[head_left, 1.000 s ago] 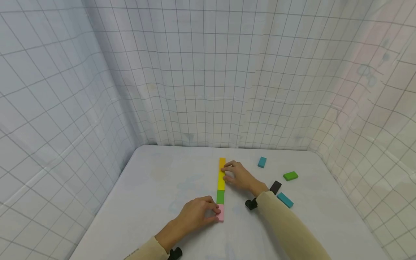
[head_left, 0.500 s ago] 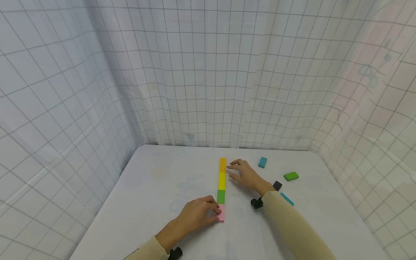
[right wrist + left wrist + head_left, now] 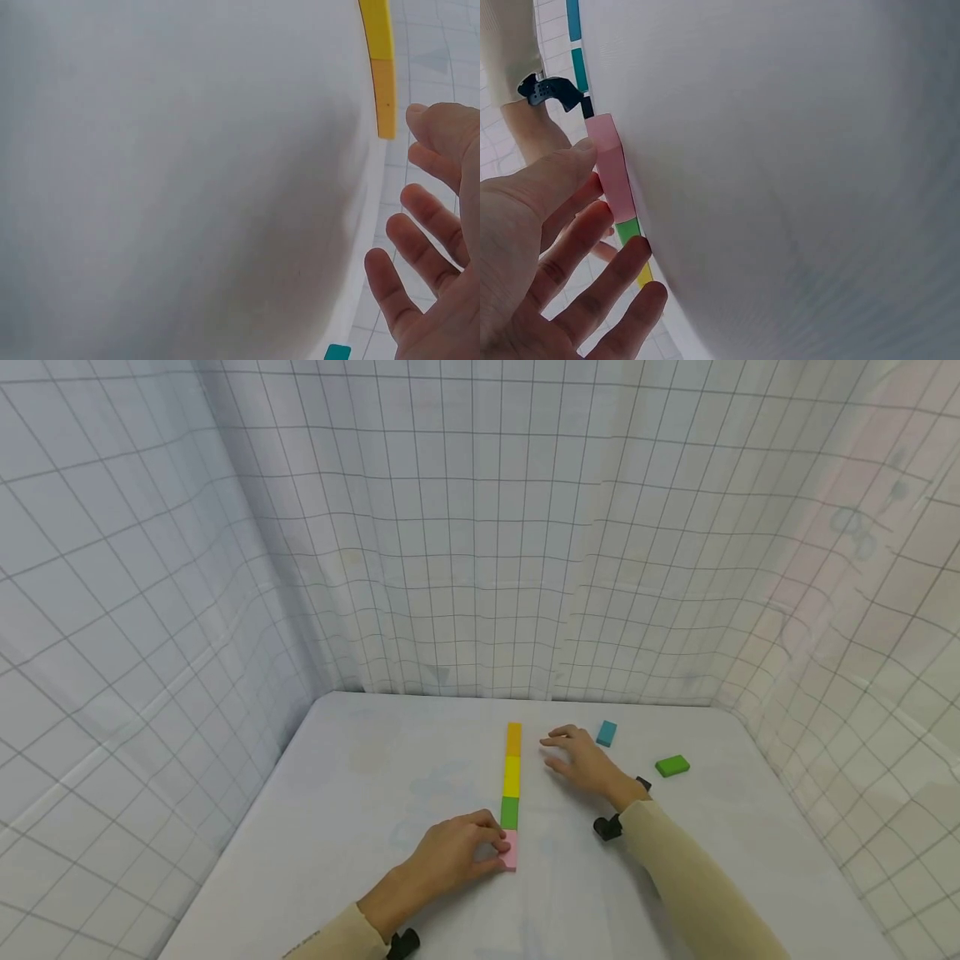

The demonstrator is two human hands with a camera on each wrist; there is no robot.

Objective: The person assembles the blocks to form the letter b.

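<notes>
A straight row of blocks runs away from me on the white table: pink [image 3: 512,857], green [image 3: 509,814], yellow [image 3: 512,777], then orange-yellow [image 3: 513,740] at the far end. My left hand [image 3: 446,858] holds the pink block from its left side, the thumb against it near its close end and the fingers bent over it. Right of the row's far end, my right hand [image 3: 587,763] hovers with spread, loosely bent fingers. Nothing is between them, and a gap separates them from the orange-yellow block [image 3: 384,97] in the right wrist view.
A blue block [image 3: 607,733] lies just beyond my right hand. Farther right is a loose green block [image 3: 672,766]. My right forearm mostly covers a black block [image 3: 643,783]. In the left wrist view, two blue-green blocks, one a teal block [image 3: 579,70], appear. Gridded white curtains surround the table.
My right hand has let go of the row's far blocks and drawn off to the right, its forearm now hiding the nearer blue block. The left hand stays on the pink block.
</notes>
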